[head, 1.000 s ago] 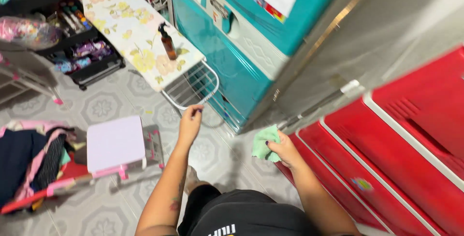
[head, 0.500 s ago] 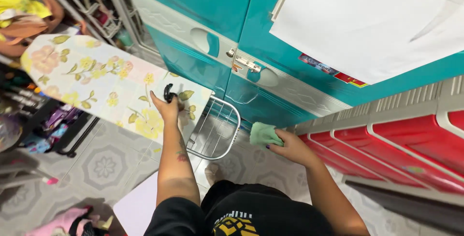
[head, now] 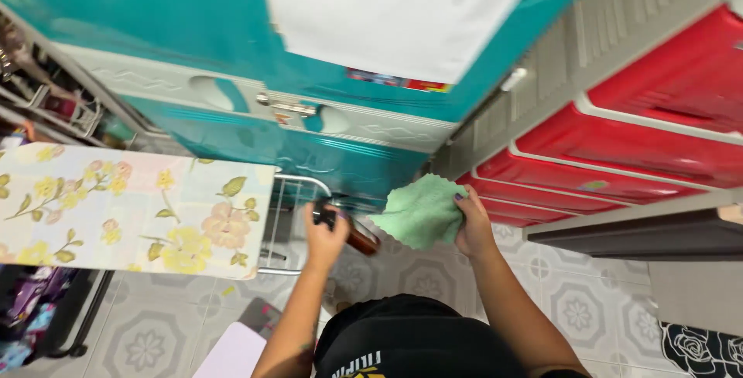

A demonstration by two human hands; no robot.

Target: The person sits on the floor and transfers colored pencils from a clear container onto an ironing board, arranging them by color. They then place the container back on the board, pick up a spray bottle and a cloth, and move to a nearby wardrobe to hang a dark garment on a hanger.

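My left hand (head: pixel 323 232) grips a brown plastic spray bottle (head: pixel 357 236); at its three o'clock, my right hand (head: pixel 474 225) pinches a green microfibre cloth (head: pixel 418 212).

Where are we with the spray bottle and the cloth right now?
Picked up: the left hand holds the brown spray bottle off the floral ironing board, tilted toward the green cloth that the right hand holds up. In hand: bottle aimed at cloth. No wiping shows yet; the cloth is clear of the teal cabinet.
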